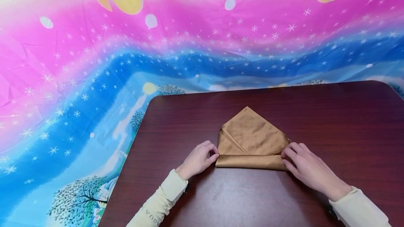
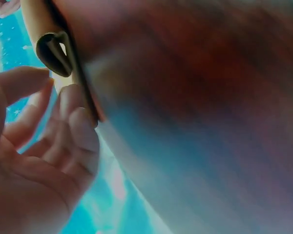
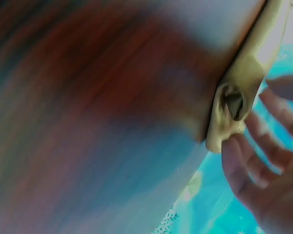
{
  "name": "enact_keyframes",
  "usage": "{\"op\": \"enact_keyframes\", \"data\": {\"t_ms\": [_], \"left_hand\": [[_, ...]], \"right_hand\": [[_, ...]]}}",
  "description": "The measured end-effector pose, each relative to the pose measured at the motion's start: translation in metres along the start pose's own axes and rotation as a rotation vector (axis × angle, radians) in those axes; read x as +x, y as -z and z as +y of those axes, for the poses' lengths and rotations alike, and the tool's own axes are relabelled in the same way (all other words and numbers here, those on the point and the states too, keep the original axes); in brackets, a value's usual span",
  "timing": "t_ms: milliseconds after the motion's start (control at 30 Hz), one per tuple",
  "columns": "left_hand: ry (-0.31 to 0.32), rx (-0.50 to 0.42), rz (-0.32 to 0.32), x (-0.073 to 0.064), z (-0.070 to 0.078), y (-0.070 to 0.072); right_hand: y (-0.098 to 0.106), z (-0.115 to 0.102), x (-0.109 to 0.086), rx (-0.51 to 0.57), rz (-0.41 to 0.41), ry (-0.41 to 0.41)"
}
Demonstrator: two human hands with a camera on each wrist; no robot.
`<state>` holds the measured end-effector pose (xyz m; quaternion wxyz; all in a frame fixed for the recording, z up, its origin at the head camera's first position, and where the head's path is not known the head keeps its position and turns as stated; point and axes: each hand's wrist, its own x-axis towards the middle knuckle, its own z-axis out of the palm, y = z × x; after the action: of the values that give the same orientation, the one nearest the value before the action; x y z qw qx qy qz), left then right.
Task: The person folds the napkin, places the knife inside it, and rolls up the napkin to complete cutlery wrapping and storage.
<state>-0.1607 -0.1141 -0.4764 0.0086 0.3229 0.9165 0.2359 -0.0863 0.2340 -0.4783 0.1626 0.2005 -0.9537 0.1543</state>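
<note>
A golden-brown satin cloth [image 1: 255, 132] lies on the table, its far part folded to a point. Along its near edge runs a flat roll [image 1: 249, 161], whose hollow ends show in both wrist views. At the roll's left end my left hand [image 1: 200, 157] pinches the cloth, thumb and forefinger nearly meeting; the other fingers [image 2: 83, 127] lie by the cloth's side edge. My right hand [image 1: 307, 165] holds the opposite end between thumb and curved fingers, with further fingers [image 3: 237, 161] beside the cloth. The exact contact points are partly hidden.
The dark red-brown wooden table [image 1: 176, 122] has rounded far corners. Behind it and down its left side hangs a pink and blue curtain [image 1: 202, 38] printed with snowflakes and trees.
</note>
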Motion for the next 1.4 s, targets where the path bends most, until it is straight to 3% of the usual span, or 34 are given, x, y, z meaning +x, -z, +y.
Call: {"op": "enact_keyframes", "data": {"t_ms": [100,200,667,900,1167,1400], "left_hand": [[-0.074,0.02,-0.006,-0.001,0.002,0.002],[-0.128,0.069,-0.025,-0.003,0.006,0.004],[-0.208,0.375,-0.082,-0.004,0.013,0.0],[-0.195,0.423,-0.109,-0.002,0.015,0.002],[-0.211,0.45,-0.096,-0.002,0.014,0.001],[-0.213,0.412,-0.067,-0.002,0.011,0.002]], "right_hand": [[0.002,0.003,-0.004,0.011,-0.021,0.079],[0.004,0.006,-0.008,0.01,-0.046,0.091],[0.003,0.01,-0.011,-0.024,-0.064,0.113],[0.001,0.011,-0.011,-0.029,-0.042,0.131],[0.001,0.011,-0.011,-0.066,-0.018,0.162],[0.0,0.012,-0.01,-0.102,0.024,0.177]]}}
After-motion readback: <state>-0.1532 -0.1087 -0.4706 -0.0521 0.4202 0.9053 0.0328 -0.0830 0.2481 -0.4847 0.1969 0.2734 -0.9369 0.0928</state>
